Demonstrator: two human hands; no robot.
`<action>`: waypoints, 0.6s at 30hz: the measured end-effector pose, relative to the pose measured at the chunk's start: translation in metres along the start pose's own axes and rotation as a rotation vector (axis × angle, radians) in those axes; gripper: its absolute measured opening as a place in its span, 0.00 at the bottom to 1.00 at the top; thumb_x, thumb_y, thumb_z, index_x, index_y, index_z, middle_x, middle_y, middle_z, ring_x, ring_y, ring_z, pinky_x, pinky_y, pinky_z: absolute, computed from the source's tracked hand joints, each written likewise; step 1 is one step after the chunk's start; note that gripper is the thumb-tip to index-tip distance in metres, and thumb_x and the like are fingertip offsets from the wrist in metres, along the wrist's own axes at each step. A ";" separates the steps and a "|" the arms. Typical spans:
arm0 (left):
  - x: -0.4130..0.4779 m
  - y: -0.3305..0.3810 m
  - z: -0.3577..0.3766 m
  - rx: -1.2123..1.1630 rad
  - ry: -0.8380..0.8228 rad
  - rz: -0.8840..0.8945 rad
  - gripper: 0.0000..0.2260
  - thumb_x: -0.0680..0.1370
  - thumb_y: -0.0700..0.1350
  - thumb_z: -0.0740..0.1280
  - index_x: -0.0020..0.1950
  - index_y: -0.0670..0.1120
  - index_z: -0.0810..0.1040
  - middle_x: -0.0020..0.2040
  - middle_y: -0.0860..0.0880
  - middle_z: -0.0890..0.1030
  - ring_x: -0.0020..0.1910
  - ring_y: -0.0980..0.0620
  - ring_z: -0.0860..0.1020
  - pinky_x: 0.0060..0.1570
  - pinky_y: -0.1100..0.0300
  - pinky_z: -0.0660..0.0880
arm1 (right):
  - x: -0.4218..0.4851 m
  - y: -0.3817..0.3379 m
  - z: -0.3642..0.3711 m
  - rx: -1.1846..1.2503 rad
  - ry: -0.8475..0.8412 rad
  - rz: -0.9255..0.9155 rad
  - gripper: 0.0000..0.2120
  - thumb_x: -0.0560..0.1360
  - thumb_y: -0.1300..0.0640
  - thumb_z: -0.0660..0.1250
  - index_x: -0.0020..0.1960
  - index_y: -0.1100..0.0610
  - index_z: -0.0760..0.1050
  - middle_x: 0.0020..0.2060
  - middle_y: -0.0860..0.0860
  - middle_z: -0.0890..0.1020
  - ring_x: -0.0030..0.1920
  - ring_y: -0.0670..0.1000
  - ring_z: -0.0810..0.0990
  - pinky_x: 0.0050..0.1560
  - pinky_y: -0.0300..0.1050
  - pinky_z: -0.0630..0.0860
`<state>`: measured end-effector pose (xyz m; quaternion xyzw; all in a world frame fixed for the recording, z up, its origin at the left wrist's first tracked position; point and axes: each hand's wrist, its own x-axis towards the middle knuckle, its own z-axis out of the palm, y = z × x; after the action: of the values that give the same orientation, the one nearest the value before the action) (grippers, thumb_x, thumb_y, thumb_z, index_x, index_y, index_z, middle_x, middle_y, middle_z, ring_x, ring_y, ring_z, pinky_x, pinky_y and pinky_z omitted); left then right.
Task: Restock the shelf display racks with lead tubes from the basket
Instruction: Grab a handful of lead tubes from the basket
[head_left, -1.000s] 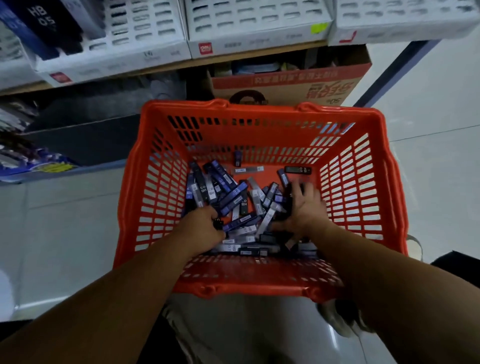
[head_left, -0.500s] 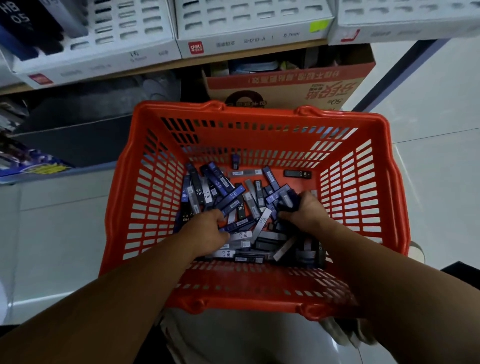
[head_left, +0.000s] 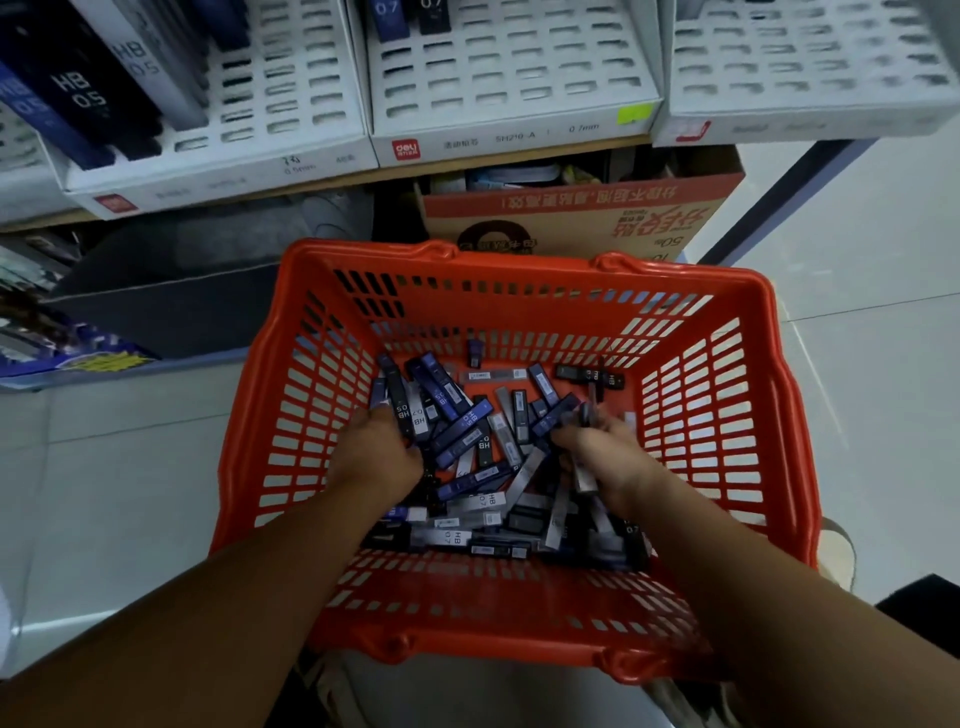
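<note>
An orange plastic basket stands on the floor below the shelf, holding a heap of lead tubes in dark blue, black and clear grey. Both my hands are down inside it. My left hand lies on the left of the heap, fingers curled round some dark tubes. My right hand is on the right side, gripping a small bunch of tubes whose ends stick up past my fingers. White slotted display racks sit on the shelf above; the left rack holds HB 0.5 tubes.
A cardboard box with red print stands under the shelf behind the basket. Dark packages lie on the lower shelf at left. A dark shelf post slants at right. Pale floor tiles surround the basket.
The view has tilted up, showing more of the racks. My right hand has closed round a bunch of tubes and lifted slightly. My left hand shifted a little toward the basket's left.
</note>
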<state>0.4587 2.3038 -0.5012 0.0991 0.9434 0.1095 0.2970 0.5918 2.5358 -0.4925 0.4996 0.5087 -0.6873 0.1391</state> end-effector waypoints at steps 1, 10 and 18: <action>0.005 0.001 0.000 -0.045 0.000 -0.041 0.23 0.78 0.49 0.72 0.69 0.42 0.71 0.65 0.41 0.74 0.58 0.42 0.77 0.55 0.49 0.80 | -0.002 0.000 0.002 0.006 -0.006 -0.006 0.22 0.76 0.57 0.73 0.68 0.53 0.72 0.54 0.56 0.84 0.50 0.56 0.83 0.46 0.55 0.81; 0.027 0.043 0.021 -0.036 -0.012 -0.275 0.54 0.73 0.69 0.70 0.84 0.43 0.45 0.79 0.38 0.53 0.78 0.37 0.57 0.72 0.46 0.65 | -0.027 -0.016 -0.004 0.169 -0.078 -0.073 0.10 0.82 0.56 0.69 0.61 0.57 0.75 0.39 0.54 0.77 0.34 0.52 0.73 0.34 0.47 0.74; 0.056 0.072 0.007 -0.246 0.054 -0.466 0.60 0.64 0.74 0.74 0.82 0.47 0.47 0.80 0.40 0.56 0.79 0.38 0.56 0.72 0.43 0.66 | -0.026 -0.012 -0.012 0.190 -0.039 -0.016 0.18 0.79 0.43 0.71 0.60 0.56 0.77 0.33 0.51 0.78 0.29 0.50 0.73 0.31 0.45 0.69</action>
<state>0.4272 2.3882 -0.5178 -0.1605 0.9280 0.1545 0.2988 0.6018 2.5425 -0.4638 0.4928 0.4424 -0.7432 0.0953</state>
